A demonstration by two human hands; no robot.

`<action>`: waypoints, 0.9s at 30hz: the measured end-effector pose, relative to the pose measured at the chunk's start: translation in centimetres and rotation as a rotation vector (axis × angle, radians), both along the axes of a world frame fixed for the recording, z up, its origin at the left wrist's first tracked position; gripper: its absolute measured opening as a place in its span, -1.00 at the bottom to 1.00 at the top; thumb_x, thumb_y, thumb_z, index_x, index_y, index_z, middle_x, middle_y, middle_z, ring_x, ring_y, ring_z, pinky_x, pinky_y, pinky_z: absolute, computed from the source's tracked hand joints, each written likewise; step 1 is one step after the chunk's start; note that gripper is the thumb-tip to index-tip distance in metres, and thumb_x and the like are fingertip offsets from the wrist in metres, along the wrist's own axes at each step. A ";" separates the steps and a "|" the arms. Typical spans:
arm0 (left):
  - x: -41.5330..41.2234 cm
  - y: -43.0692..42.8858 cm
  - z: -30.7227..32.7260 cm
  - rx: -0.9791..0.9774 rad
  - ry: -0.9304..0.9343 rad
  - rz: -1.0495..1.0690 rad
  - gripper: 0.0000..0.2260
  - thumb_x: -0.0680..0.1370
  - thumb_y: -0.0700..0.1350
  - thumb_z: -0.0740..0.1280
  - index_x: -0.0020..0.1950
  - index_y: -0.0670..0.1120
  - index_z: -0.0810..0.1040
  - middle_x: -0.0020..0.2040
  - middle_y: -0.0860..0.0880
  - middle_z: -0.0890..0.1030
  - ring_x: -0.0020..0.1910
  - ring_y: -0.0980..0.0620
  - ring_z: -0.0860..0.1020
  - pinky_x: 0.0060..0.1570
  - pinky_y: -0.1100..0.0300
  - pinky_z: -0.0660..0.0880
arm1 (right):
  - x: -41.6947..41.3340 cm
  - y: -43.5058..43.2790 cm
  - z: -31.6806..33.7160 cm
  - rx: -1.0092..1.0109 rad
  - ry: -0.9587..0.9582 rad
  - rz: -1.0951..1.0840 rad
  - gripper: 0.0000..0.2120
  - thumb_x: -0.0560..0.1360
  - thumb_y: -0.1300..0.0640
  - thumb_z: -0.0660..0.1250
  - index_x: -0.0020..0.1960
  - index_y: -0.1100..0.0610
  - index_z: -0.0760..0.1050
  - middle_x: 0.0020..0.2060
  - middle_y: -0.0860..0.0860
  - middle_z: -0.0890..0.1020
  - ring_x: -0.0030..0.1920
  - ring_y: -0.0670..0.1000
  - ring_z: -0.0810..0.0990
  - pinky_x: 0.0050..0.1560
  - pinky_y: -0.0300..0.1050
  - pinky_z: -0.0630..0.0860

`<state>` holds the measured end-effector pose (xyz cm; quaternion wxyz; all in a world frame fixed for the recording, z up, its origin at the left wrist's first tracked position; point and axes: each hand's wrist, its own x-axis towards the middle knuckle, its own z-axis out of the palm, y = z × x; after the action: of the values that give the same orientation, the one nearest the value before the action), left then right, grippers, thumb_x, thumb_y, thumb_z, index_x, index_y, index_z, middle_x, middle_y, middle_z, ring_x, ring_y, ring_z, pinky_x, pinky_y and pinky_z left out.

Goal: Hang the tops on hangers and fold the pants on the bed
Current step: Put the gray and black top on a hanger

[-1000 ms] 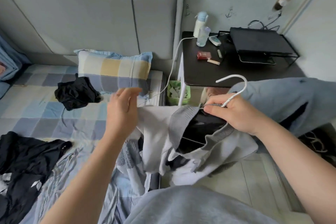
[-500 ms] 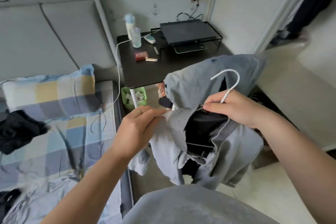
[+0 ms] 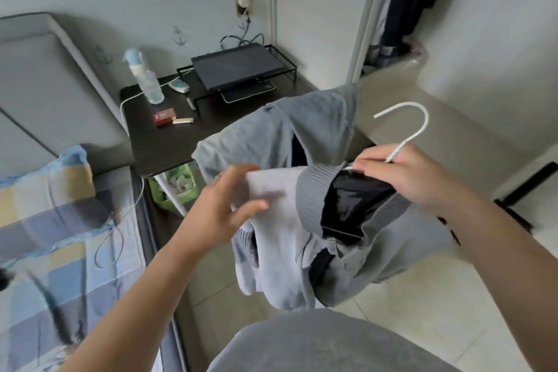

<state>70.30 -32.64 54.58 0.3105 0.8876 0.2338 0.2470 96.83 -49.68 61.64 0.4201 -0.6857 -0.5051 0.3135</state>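
Note:
A light grey top (image 3: 277, 238) with a ribbed collar and dark lining hangs on a white hanger (image 3: 410, 127) in front of me, above the floor beside the bed. My right hand (image 3: 401, 175) pinches the hanger's neck just under the hook, at the collar. My left hand (image 3: 223, 208) grips the top's left shoulder, thumb on the front of the cloth. Another blue-grey garment (image 3: 280, 136) hangs behind it. The checked bed (image 3: 45, 266) lies at the left.
A black bedside table (image 3: 169, 142) holds a bottle (image 3: 145, 78), a red box (image 3: 164, 116) and a wire rack with a dark device (image 3: 238, 66). A green bin (image 3: 178, 187) stands under it. A checked pillow (image 3: 42, 184) and a white cable (image 3: 108, 244) lie on the bed. An open doorway is at the right.
My view has swung right, away from the bed toward the doorway. The hanger with the grey top has moved right and up with both hands still on it.

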 end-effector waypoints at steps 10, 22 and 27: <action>5.0 -0.6 -0.3 0.281 -0.090 0.135 -0.70 0.66 -0.04 0.15 0.10 -0.18 0.61 -0.28 -0.04 0.61 -0.34 -0.09 0.58 -0.34 0.05 0.49 | 5.1 -3.2 -0.9 -0.126 0.061 0.024 -0.54 0.43 -0.17 0.35 -0.13 0.27 0.57 -0.29 0.15 0.47 -0.22 0.02 0.45 -0.11 -0.03 0.30; 8.2 0.6 1.2 0.361 0.008 0.184 -0.56 0.68 0.10 0.17 -0.30 -0.15 0.39 -0.44 -0.01 0.39 -0.41 -0.09 0.36 -0.37 0.03 0.38 | 5.9 -5.6 -2.6 -0.148 0.039 0.073 -0.77 0.51 -0.07 0.33 -0.16 0.04 0.67 -0.33 -0.04 0.60 -0.24 -0.14 0.54 -0.18 -0.33 0.41; 9.1 0.3 2.5 0.016 0.101 -0.063 -0.63 0.67 0.06 0.22 -0.22 -0.10 0.59 -0.29 0.01 0.56 -0.21 0.03 0.53 -0.07 0.00 0.47 | 5.9 -5.5 -2.4 -0.039 0.041 0.013 -0.75 0.50 -0.05 0.33 -0.15 0.11 0.66 -0.30 0.18 0.57 -0.24 -0.08 0.49 -0.20 -0.21 0.37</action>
<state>79.43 -32.34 57.09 0.2987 0.9083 0.2193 0.1941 102.74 -55.18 59.25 0.4146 -0.6839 -0.4947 0.3401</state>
